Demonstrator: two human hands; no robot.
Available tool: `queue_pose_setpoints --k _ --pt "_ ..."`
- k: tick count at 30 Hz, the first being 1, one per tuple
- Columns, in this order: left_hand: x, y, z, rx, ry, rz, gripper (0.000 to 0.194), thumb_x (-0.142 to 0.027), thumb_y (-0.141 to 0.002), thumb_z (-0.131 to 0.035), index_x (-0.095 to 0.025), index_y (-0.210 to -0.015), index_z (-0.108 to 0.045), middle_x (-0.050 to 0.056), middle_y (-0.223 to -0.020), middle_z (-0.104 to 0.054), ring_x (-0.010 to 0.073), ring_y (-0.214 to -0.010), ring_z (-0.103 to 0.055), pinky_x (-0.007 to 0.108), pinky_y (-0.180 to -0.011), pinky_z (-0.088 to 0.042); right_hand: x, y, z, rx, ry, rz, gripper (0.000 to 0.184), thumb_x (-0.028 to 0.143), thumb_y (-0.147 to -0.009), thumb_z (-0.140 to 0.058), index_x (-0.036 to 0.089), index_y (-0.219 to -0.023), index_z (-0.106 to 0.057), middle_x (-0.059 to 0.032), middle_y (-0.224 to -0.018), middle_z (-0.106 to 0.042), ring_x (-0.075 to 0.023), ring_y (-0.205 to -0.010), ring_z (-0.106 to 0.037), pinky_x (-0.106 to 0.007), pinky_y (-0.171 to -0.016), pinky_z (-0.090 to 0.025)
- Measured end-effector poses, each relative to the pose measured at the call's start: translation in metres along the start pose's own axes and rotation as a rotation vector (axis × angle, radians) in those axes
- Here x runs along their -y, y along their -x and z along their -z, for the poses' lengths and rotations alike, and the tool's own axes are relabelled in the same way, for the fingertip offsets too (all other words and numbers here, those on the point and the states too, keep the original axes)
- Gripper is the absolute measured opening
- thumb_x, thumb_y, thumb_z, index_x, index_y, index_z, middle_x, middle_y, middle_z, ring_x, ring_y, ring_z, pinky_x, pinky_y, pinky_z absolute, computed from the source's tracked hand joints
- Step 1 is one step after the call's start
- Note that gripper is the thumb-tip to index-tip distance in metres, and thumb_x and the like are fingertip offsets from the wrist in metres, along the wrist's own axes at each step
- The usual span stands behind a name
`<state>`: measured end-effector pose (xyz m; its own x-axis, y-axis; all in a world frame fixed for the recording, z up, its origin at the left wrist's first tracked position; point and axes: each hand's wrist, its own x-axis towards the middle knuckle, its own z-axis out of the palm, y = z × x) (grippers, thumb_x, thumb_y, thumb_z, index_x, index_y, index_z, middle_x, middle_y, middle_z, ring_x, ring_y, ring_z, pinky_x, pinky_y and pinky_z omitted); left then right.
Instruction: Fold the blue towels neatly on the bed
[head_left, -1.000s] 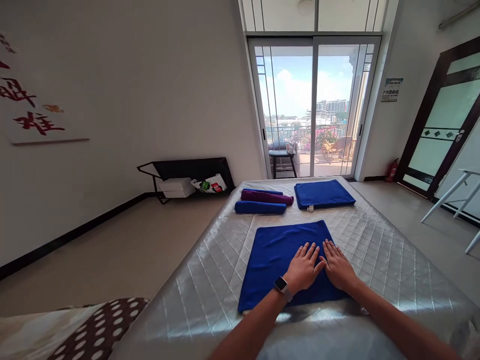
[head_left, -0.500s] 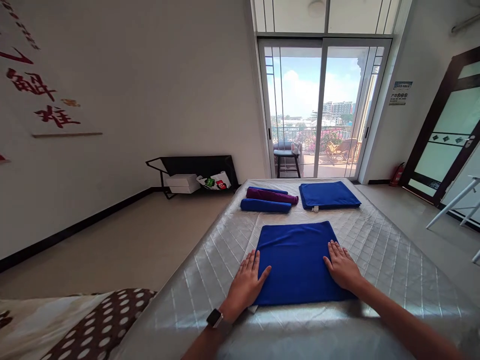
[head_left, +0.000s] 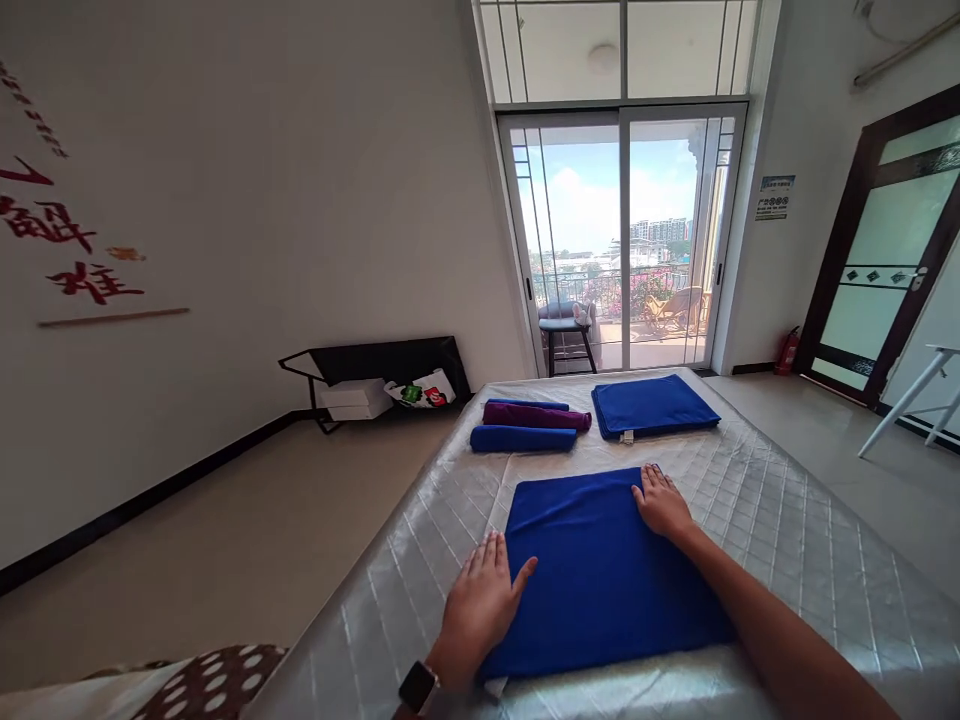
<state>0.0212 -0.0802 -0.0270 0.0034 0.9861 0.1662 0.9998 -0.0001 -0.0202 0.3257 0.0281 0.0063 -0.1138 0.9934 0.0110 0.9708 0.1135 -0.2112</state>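
A blue folded cloth [head_left: 592, 580] lies flat on the silvery quilted mattress [head_left: 405, 590], a small white tag showing at its near left corner. My left hand [head_left: 484, 600] is at the cloth's left edge, fingers straight and thumb spread over the blue fabric. At the far right corner, my right hand [head_left: 661, 500] rests flat with its fingers stretched out. Neither hand grips anything. Shallow wrinkles run across the far left part of the cloth.
Beyond the cloth lie a purple roll [head_left: 536, 415], a blue roll [head_left: 523, 438] and another blue one behind. To their right sits a stack of folded blue cloths [head_left: 654, 406]. A polka-dot brown blanket [head_left: 217, 680] is at lower left; a black folded frame [head_left: 390, 362] stands by the wall.
My right hand has slid away from me along the cloth's right edge to its far corner. My left hand stays by the left edge. The camera view has tilted up a little.
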Motion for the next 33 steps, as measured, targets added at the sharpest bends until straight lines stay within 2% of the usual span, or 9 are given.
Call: queue_pose_setpoints --k 4,8,11,13,15,22,25,28,33 --pt "-0.079 -0.044 0.017 -0.139 0.047 -0.202 0.077 -0.06 -0.102 -0.021 -0.003 -0.143 -0.052 0.024 -0.148 -0.051 0.0334 -0.141 -0.046 0.048 -0.116 -0.04 -0.001 0.0 -0.005 -0.023 -0.004 -0.003 0.065 0.037 -0.104 -0.022 -0.001 -0.156 -0.029 -0.0179 -0.163 -0.028 -0.0222 -0.153 -0.021 -0.037 -0.124 -0.017" --pt "-0.173 -0.082 0.017 -0.122 0.197 -0.416 0.067 -0.05 -0.105 -0.017 -0.008 -0.145 -0.05 0.018 -0.15 -0.051 0.0274 -0.144 -0.041 0.045 -0.119 -0.035 -0.006 0.001 -0.005 -0.009 0.019 0.028 0.063 0.03 -0.102 -0.023 -0.004 -0.156 -0.027 -0.0198 -0.163 -0.024 -0.0243 -0.153 -0.02 -0.039 -0.123 -0.02" --pt "-0.201 -0.096 0.01 -0.053 0.259 -0.393 0.067 -0.048 -0.105 -0.016 -0.006 -0.147 -0.047 0.018 -0.152 -0.048 0.0272 -0.147 -0.038 0.046 -0.122 -0.031 -0.01 0.001 -0.008 -0.003 0.047 0.049 0.062 0.024 -0.1 -0.023 -0.001 -0.157 -0.027 -0.0169 -0.164 -0.023 -0.0227 -0.153 -0.019 -0.038 -0.123 -0.021" --pt "-0.195 -0.1 0.004 -0.02 0.279 -0.354 0.068 -0.049 -0.105 -0.015 -0.007 -0.149 -0.045 0.016 -0.155 -0.046 0.0265 -0.148 -0.036 0.045 -0.123 -0.029 -0.01 0.001 -0.01 -0.019 0.056 0.048 0.062 0.027 -0.101 -0.023 0.001 -0.157 -0.028 -0.0163 -0.164 -0.024 -0.0228 -0.153 -0.019 -0.039 -0.123 -0.021" --pt "-0.173 -0.101 -0.002 -0.011 0.274 -0.331 0.069 -0.052 -0.104 -0.015 -0.009 -0.151 -0.043 0.014 -0.157 -0.044 0.026 -0.149 -0.033 0.045 -0.123 -0.028 -0.009 -0.001 -0.012 -0.043 0.054 0.035 0.062 0.032 -0.103 -0.022 0.002 -0.157 -0.029 -0.0165 -0.164 -0.026 -0.0236 -0.154 -0.019 -0.042 -0.123 -0.019" --pt "-0.038 -0.101 -0.015 0.028 0.15 -0.117 0.081 -0.063 -0.101 -0.012 -0.007 -0.153 -0.037 0.017 -0.16 -0.036 0.0281 -0.15 -0.03 0.046 -0.123 -0.026 -0.004 -0.002 -0.009 -0.005 0.032 -0.012 0.065 0.039 -0.104 -0.019 0.004 -0.158 -0.027 -0.0133 -0.165 -0.024 -0.0215 -0.154 -0.017 -0.04 -0.124 -0.014" --pt "0.002 -0.1 -0.023 0.033 0.144 -0.058 0.083 -0.063 -0.101 -0.008 -0.006 -0.154 -0.034 0.018 -0.161 -0.034 0.028 -0.151 -0.029 0.046 -0.122 -0.026 -0.007 -0.002 -0.007 0.022 0.029 -0.009 0.065 0.038 -0.104 -0.018 0.004 -0.158 -0.025 -0.0129 -0.165 -0.022 -0.0215 -0.154 -0.017 -0.041 -0.124 -0.013" --pt "0.016 -0.098 -0.029 0.028 0.153 -0.05 0.085 -0.065 -0.1 -0.009 -0.005 -0.155 -0.032 0.019 -0.161 -0.033 0.0281 -0.151 -0.029 0.046 -0.122 -0.027 -0.014 -0.002 -0.007 0.036 0.022 0.013 0.065 0.039 -0.104 -0.017 0.007 -0.16 -0.024 -0.0111 -0.166 -0.02 -0.0212 -0.154 -0.016 -0.041 -0.124 -0.013" --pt "0.012 -0.098 -0.031 0.018 0.142 -0.064 0.083 -0.063 -0.101 -0.012 -0.002 -0.154 -0.034 0.021 -0.16 -0.034 0.0293 -0.15 -0.03 0.047 -0.122 -0.028 -0.017 0.001 -0.001 0.058 0.01 -0.002 0.065 0.038 -0.103 -0.017 0.005 -0.159 -0.024 -0.0119 -0.166 -0.021 -0.0199 -0.154 -0.016 -0.038 -0.124 -0.014"
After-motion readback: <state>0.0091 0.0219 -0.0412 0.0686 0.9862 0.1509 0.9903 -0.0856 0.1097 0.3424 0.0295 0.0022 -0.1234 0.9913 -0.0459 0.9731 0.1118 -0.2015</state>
